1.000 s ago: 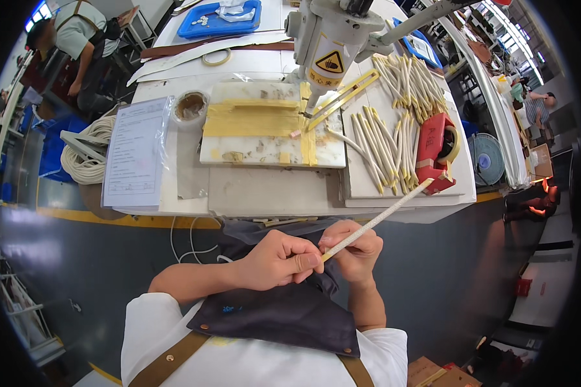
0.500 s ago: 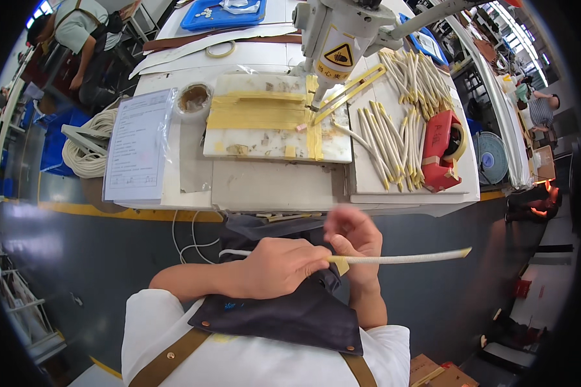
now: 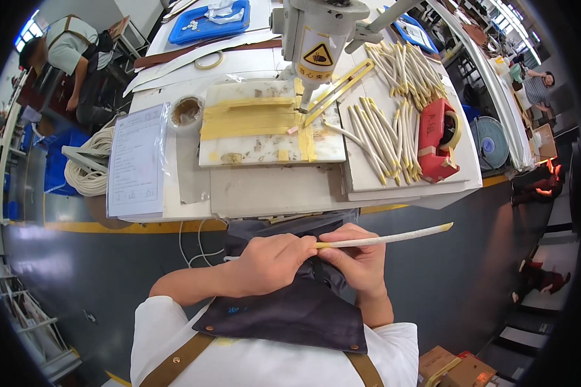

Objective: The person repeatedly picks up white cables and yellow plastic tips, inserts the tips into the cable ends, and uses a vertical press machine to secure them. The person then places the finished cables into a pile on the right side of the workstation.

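Observation:
In front of my apron, both hands meet on a white cord (image 3: 410, 237) with yellow tape at its far tip and around the part between my fingers. My left hand (image 3: 268, 264) is closed, its thumb and forefinger pinching the taped part. My right hand (image 3: 358, 263) is closed on the cord just to the right, with the thumb below and the fingers above. From there the cord sticks out to the right, tilting slightly upward. More white cord shows at the left side of my left hand.
Cut cords (image 3: 376, 138) with yellow-taped ends lie beside a red tape dispenser (image 3: 432, 145). A grey press (image 3: 316, 45) stands over a taped white board (image 3: 239, 151). A sleeved paper sheet (image 3: 135, 161) and a coiled rope (image 3: 87, 171) are at the left. A person (image 3: 71, 51) sits far left.
My right hand has come down from its raised, loose pose and closed on the cord. The loose tape flap no longer shows. The cord's free end tilts up more.

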